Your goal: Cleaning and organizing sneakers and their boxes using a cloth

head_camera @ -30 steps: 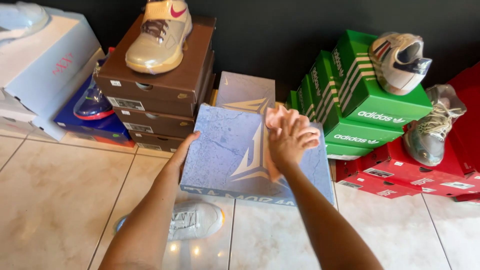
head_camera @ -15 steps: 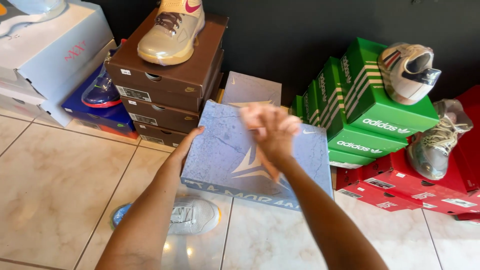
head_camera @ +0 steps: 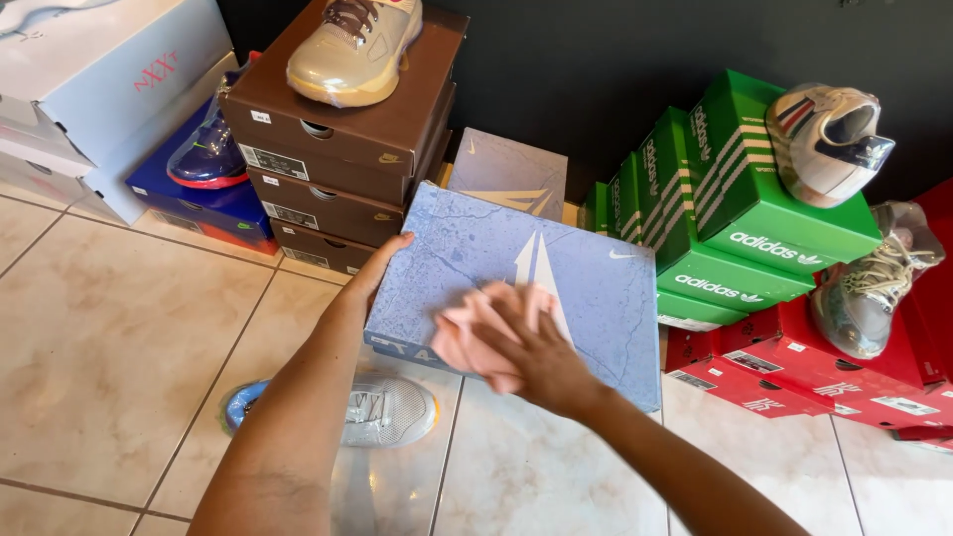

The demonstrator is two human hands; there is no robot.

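We hold a pale blue shoe box [head_camera: 586,288] tilted up off the tiled floor [head_camera: 109,328], and we take that box as our landmark. Our left hand [head_camera: 382,263] steadies it at its left edge, the fingers laid along the side wall with the grip pressed against the cardboard rather than curled under it. Our right hand [head_camera: 526,347] lies flat on the lid near its lower edge, the grip closed over a small pink cloth [head_camera: 467,337] that is bunched between palm and lid. The hand is blurred, so we cannot tell just how the fingers pinch the cloth.

We judge the step in hand to be wiping the lid: the cloth sits on the lower left part of it, while the upper right part lies bare.

Below the box, on the floor, lies a light blue shoe [head_camera: 372,409]. To the left of the box stands a stack of brown boxes [head_camera: 338,169] with a tan shoe [head_camera: 352,45] on top. Behind the box leans a second bluish box [head_camera: 511,174]. To its right stand green boxes [head_camera: 740,213] and, lower, red boxes [head_camera: 794,372].

The next move, as we judge it, calls for a firm left-hand brace so the box does not swing, and even pressure from the cloth across the rest of the lid.
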